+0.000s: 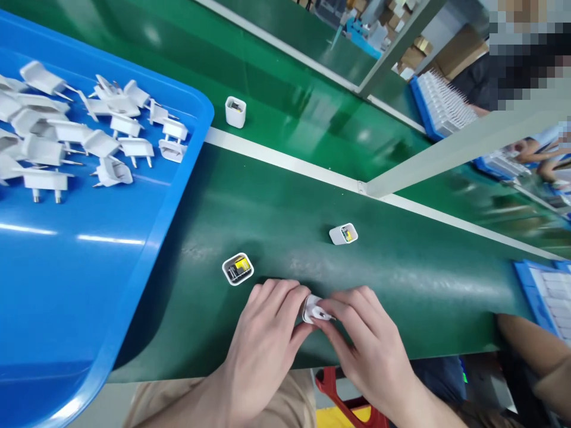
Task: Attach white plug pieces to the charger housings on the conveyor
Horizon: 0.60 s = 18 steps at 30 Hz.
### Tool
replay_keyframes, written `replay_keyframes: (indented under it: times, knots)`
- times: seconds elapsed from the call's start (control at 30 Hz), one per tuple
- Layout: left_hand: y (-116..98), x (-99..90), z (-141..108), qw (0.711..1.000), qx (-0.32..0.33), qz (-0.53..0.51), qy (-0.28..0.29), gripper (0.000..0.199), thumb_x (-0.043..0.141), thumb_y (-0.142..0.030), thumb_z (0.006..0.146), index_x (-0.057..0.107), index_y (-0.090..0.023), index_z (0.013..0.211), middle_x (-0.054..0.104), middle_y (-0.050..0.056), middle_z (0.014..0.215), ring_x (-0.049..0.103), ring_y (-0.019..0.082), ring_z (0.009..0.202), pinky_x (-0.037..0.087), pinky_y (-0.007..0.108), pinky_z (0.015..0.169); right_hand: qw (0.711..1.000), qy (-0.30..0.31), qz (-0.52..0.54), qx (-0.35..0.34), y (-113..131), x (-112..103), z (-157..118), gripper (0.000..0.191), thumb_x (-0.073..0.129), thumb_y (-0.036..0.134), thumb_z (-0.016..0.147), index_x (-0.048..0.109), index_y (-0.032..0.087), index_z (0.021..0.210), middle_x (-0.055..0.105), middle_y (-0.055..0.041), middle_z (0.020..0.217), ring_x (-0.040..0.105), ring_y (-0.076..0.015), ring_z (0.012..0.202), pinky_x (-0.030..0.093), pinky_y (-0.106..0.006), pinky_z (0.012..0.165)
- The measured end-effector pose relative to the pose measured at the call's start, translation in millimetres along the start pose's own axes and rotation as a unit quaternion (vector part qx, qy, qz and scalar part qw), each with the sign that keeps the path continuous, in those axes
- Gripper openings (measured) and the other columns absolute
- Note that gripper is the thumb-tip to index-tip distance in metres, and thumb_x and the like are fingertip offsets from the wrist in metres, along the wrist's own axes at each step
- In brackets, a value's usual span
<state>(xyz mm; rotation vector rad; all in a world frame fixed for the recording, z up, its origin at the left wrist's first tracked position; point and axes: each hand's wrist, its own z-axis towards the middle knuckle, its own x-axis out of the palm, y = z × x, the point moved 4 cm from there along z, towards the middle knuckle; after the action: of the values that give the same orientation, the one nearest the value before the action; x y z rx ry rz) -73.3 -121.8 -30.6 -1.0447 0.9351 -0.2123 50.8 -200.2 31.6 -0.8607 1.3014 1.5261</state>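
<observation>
Over the green table my left hand [270, 324] is closed, pinching a white charger housing [308, 309] between thumb and fingers. From the other side my right hand [372, 336] has thumb and fingertips closed on a white plug cover [317, 312], whose pin end points right. Cover and housing meet between the hands; fingers hide how far they fit together. Left of my hands stands an open charger housing [238, 269] with yellow and black electronic parts inside. A second open housing [343, 234] lies tilted beyond my right hand.
A blue tray [165, 220] on the left holds many loose two-pin plug covers [122, 106]. Another housing [235, 112] stands on the far green belt, past a white rail [285, 160]. A slanted metal post [428, 148] rises there. A co-worker's arm [535, 351] shows at right.
</observation>
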Motion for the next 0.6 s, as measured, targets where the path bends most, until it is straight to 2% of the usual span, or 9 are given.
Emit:
replay_keyframes:
  times: [0.17, 0.33, 0.43, 0.53, 0.6]
  knots:
    - [0.1, 0.7, 1.0, 1.0, -0.013, -0.001, 0.009, 0.039, 0.07, -0.003, 0.087, 0.054, -0.023, 0.116, 0.068, 0.002, 0.112, 0.062, 0.024, 0.099, 0.046, 0.04, 0.084, 1.0, 0.027, -0.015, -0.005, 2.8, 1.2, 4.2, 0.011, 0.057, 0.01, 0.102, 0.062, 0.017, 0.109, 0.069, -0.0088, 0.095, 0.053, -0.0207, 0.078, 0.046, -0.037, 0.068]
    - [0.9, 1.2, 2.3, 1.0, 0.001, 0.007, 0.011, 0.027, 0.065, -0.013, 0.095, 0.055, -0.022, 0.118, 0.07, 0.004, 0.113, 0.063, 0.025, 0.098, 0.047, 0.04, 0.083, 0.997, 0.067, -0.032, -0.003, 3.6, -2.3, 5.5, 0.017, 0.054, 0.006, 0.099, 0.063, 0.017, 0.107, 0.067, -0.0087, 0.092, 0.052, -0.022, 0.076, 0.043, -0.038, 0.067]
    - [1.1, 0.4, 3.4, 1.0, 0.013, 0.013, 0.007, 0.019, 0.061, -0.016, 0.099, 0.058, -0.02, 0.117, 0.071, 0.005, 0.113, 0.064, 0.024, 0.098, 0.047, 0.039, 0.082, 0.995, 0.091, -0.042, -0.005, 4.8, -3.8, 7.9, 0.021, 0.051, 0.002, 0.096, 0.064, 0.018, 0.101, 0.064, -0.007, 0.084, 0.048, -0.0213, 0.072, 0.039, -0.037, 0.065]
    - [0.7, -2.6, 4.0, 1.0, 0.019, 0.007, 0.0, 0.015, 0.058, -0.017, 0.101, 0.061, -0.018, 0.115, 0.072, 0.006, 0.112, 0.064, 0.023, 0.095, 0.047, 0.038, 0.081, 0.992, 0.117, -0.055, -0.012, 6.9, 0.3, 12.1, 0.023, 0.047, 0.002, 0.095, 0.062, 0.02, 0.092, 0.059, -0.0051, 0.076, 0.044, -0.0208, 0.068, 0.035, -0.037, 0.062]
    - [1.0, -4.9, 4.9, 1.0, 0.019, -0.002, -0.003, 0.015, 0.057, -0.017, 0.101, 0.062, -0.017, 0.115, 0.073, 0.005, 0.11, 0.064, 0.022, 0.094, 0.047, 0.037, 0.08, 0.992, 0.111, -0.066, -0.005, 8.4, 5.7, 12.6, 0.024, 0.045, 0.003, 0.095, 0.062, 0.02, 0.093, 0.057, -0.0046, 0.074, 0.043, -0.0203, 0.066, 0.034, -0.037, 0.061]
